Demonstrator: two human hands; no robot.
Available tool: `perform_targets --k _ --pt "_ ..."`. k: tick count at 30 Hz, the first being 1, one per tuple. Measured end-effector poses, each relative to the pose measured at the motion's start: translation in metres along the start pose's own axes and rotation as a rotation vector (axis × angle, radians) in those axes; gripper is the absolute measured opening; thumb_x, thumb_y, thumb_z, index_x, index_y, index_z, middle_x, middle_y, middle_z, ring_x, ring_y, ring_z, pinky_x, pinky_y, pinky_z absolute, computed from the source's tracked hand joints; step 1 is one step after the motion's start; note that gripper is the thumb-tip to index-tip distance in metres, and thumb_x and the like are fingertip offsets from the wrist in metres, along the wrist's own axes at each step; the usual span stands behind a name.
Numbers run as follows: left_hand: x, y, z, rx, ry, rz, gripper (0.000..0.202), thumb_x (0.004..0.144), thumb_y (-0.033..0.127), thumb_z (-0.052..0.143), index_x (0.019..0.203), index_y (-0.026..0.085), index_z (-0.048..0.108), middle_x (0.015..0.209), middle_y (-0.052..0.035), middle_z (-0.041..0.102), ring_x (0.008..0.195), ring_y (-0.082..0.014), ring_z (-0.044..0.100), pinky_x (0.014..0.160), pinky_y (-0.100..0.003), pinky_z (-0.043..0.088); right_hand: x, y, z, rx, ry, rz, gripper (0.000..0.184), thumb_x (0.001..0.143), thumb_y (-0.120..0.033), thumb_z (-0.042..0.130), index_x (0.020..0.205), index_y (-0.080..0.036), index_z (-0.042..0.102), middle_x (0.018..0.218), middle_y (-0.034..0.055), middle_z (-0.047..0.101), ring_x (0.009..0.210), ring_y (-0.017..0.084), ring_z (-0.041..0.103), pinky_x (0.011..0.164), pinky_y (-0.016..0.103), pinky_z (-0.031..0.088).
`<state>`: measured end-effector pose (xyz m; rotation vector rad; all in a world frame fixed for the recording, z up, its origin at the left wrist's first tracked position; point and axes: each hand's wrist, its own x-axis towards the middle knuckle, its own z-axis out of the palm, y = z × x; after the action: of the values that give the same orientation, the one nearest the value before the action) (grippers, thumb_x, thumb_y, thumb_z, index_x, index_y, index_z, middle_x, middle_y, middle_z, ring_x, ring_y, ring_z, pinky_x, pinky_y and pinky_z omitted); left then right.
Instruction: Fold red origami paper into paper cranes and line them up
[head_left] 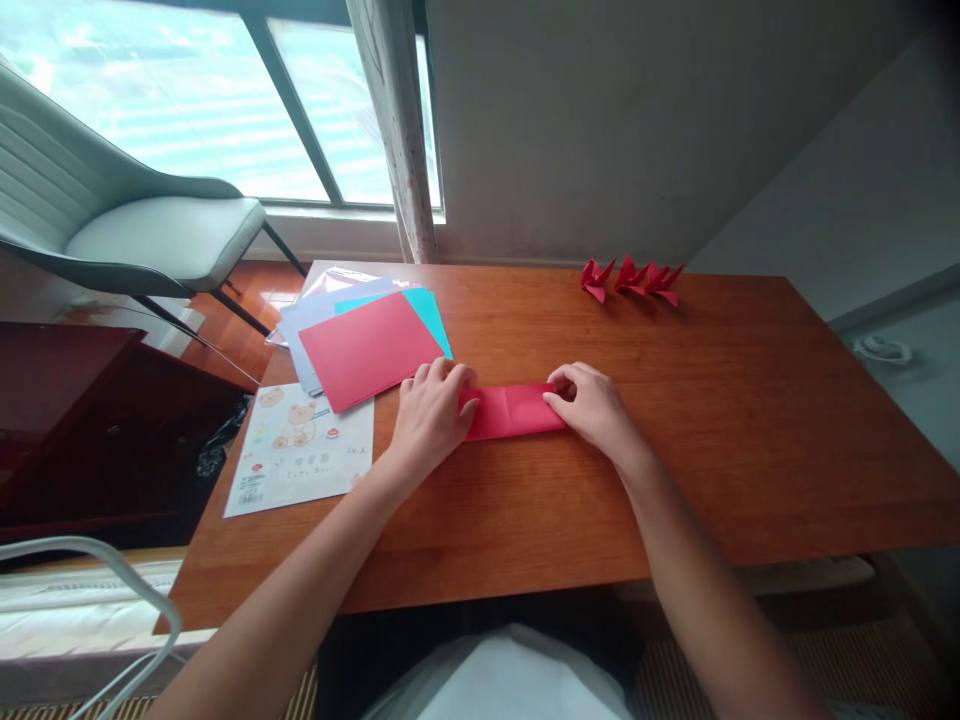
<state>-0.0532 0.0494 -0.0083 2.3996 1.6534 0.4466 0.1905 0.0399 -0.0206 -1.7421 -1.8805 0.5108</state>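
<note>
1. Red folded paper (514,410) is lying right in front of me on the wooden table (510,530), between my hands.
2. Right hand (589,402): thumb and fingers pinched on its right end.
3. Left hand (433,408) is on the left end, can't tell if those fingers actually grip tbh.

window (172,100): bright, dark-framed, upper left | curtain (396,130): pale, hanging at its right side | chair (169,235): pale seat, dark legs, before window | cabinet (60,400): dark red, left of brown desk (750,410) | cable (75,544): white, looping, lower left | wall (570,130): grey, beyond desk
</note>
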Motion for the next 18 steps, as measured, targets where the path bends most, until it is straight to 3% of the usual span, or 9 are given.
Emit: perform_targets --k 2,4,7,9,11,15,18 --pt "0.001 0.003 0.0 -0.003 -0.005 0.075 0.033 0.087 0.019 0.057 0.119 0.028 0.061 0.127 -0.0094 0.059 0.112 -0.0306 0.05 0.086 -0.043 0.038 0.002 0.0 0.0 -0.056 0.05 -0.046 0.024 0.074 -0.017 0.072 0.096 -0.022 0.065 0.098 0.0081 0.065 0.092 0.026 0.061 0.085 0.041 0.05" --pt "0.003 0.006 0.0 -0.006 -0.057 0.196 0.04 0.085 0.008 0.052 0.117 0.03 0.064 0.128 -0.0072 0.059 0.114 -0.0296 0.048 0.089 -0.044 0.037 0.005 -0.002 -0.001 -0.099 0.033 -0.126 0.03 0.075 -0.012 0.07 0.102 -0.022 0.065 0.105 0.0099 0.063 0.101 0.027 0.058 0.091 0.042 0.048" --pt "0.01 0.01 0.003 -0.037 -0.157 0.329 0.046 0.08 -0.001 0.047 0.108 0.029 0.068 0.116 -0.0061 0.064 0.107 -0.0265 0.052 0.089 -0.041 0.039 0.012 -0.009 -0.002 -0.129 -0.154 -0.265 0.023 0.083 -0.005 0.055 0.09 -0.023 0.067 0.096 0.0067 0.065 0.095 0.023 0.057 0.089 0.037 0.047" --pt "0.015 0.009 0.004 -0.095 -0.184 0.354 0.044 0.08 -0.001 0.046 0.106 0.026 0.068 0.111 -0.0064 0.064 0.101 -0.024 0.055 0.088 -0.038 0.041 0.017 -0.014 -0.001 -0.145 -0.252 -0.297 0.017 0.086 -0.009 0.056 0.085 -0.022 0.066 0.09 0.0057 0.065 0.09 0.022 0.058 0.086 0.035 0.046" --pt "0.019 0.007 0.004 -0.166 -0.196 0.366 0.037 0.083 0.003 0.048 0.103 0.024 0.07 0.109 -0.0067 0.064 0.097 -0.0226 0.057 0.088 -0.037 0.042 0.024 -0.018 0.0 -0.179 -0.301 -0.287 0.005 0.086 -0.023 0.066 0.081 -0.021 0.064 0.088 0.0057 0.064 0.087 0.021 0.058 0.081 0.034 0.045" --pt "0.026 0.0 0.004 -0.271 -0.224 0.402 0.016 0.087 0.022 0.06 0.098 0.023 0.073 0.104 -0.0076 0.065 0.092 -0.0225 0.06 0.084 -0.035 0.045 0.033 -0.026 0.002 -0.277 -0.348 -0.248 0.024 0.082 -0.042 0.072 0.076 -0.022 0.06 0.085 0.0055 0.062 0.081 0.02 0.058 0.07 0.031 0.042" --pt "0.029 -0.004 0.004 -0.293 -0.25 0.439 0.018 0.084 0.035 0.068 0.097 0.022 0.073 0.103 -0.0073 0.064 0.091 -0.0226 0.06 0.081 -0.033 0.045 0.035 -0.033 -0.001 -0.356 -0.392 -0.228 0.032 0.079 -0.05 0.074 0.078 -0.022 0.06 0.087 0.0059 0.063 0.082 0.021 0.059 0.066 0.03 0.04"
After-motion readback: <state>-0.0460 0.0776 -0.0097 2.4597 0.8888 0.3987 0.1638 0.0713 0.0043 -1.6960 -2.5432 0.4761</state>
